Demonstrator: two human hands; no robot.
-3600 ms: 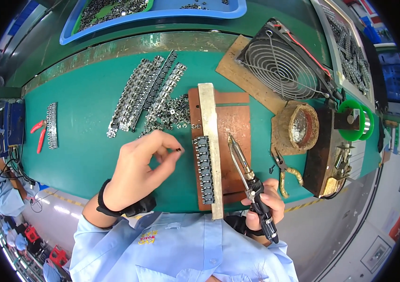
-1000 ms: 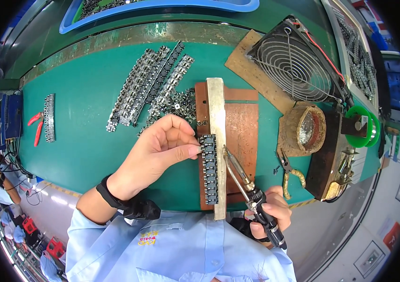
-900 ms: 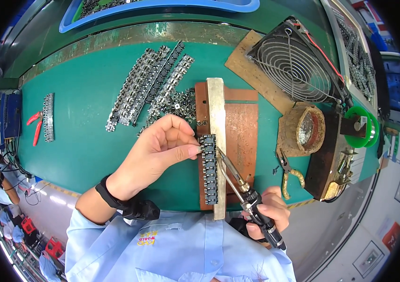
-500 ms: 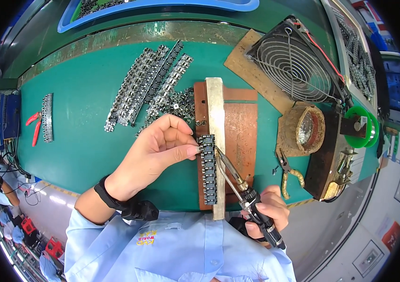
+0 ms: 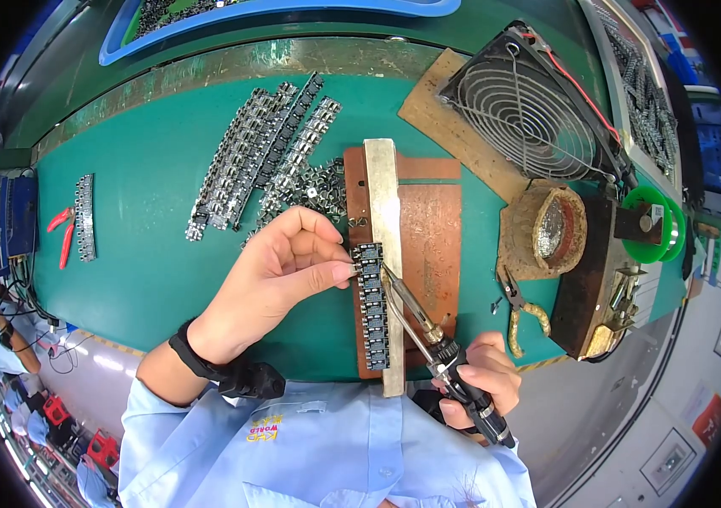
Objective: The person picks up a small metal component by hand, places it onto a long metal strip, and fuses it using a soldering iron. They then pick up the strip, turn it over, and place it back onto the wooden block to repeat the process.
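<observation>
A narrow strip of small dark circuit boards (image 5: 374,313) lies lengthwise along the left side of a pale metal bar (image 5: 384,190), on a reddish-brown board (image 5: 430,229). Thumb and forefinger of my left hand (image 5: 280,267) are closed on a small metal clip (image 5: 354,269) at the strip's left edge, near its far end. My right hand (image 5: 489,385) is wrapped round a black-handled soldering iron (image 5: 447,351), with a thin metal tube running alongside it. The iron's tip meets the strip's right edge, across from the pinched clip; exact contact is too small to tell.
Loose metal clips (image 5: 320,193) lie beyond my left hand, beside several finished-looking strips (image 5: 242,161). Rightward are a caged fan (image 5: 525,110), a round crusted pot (image 5: 547,229), pliers (image 5: 514,309) and a green solder spool (image 5: 641,224). Red-handled cutters (image 5: 65,237) lie far left.
The whole view has shifted slightly. Both hands keep their holds, and the iron's tip stays at the strip's right edge near its far end.
</observation>
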